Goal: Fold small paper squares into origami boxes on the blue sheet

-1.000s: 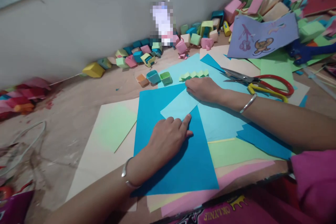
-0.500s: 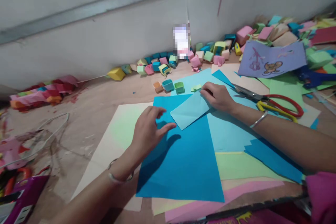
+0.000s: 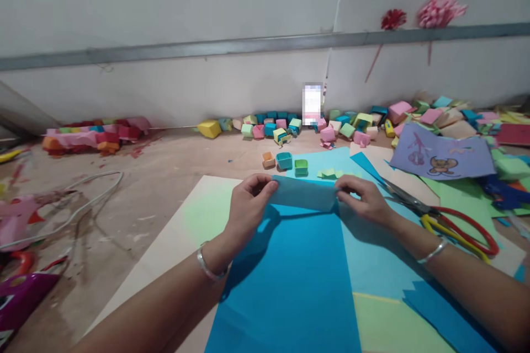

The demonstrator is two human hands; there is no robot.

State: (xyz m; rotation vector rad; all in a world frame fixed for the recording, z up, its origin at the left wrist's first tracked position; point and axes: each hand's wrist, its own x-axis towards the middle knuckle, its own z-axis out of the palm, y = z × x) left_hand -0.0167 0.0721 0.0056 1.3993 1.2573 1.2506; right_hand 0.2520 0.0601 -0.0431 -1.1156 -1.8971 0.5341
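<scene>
Between my two hands a light blue strip of paper point(image 3: 304, 194) is held up by its ends, tilted above the table. My left hand point(image 3: 250, 201) pinches its left end between thumb and fingers. At the right end, my right hand point(image 3: 360, 196) grips the corner the same way. Beneath them lies a deep blue sheet of paper point(image 3: 290, 276), partly over a light blue sheet point(image 3: 372, 253). Just beyond the strip stand three small open paper boxes, one orange point(image 3: 268, 160), one teal point(image 3: 284, 160) and one green point(image 3: 301, 167).
Red and yellow-handled scissors point(image 3: 439, 215) lie right of my right hand. A row of folded paper boxes point(image 3: 269, 129) runs along the wall, with a lit phone point(image 3: 312, 103) among them. A purple drawn-on card point(image 3: 443, 151) leans at the right. A white cable point(image 3: 83, 215) crosses the left side.
My left hand has moved up and taken the left end of the light blue paper strip. The strip is now raised and level between both hands. The view has tilted upward.
</scene>
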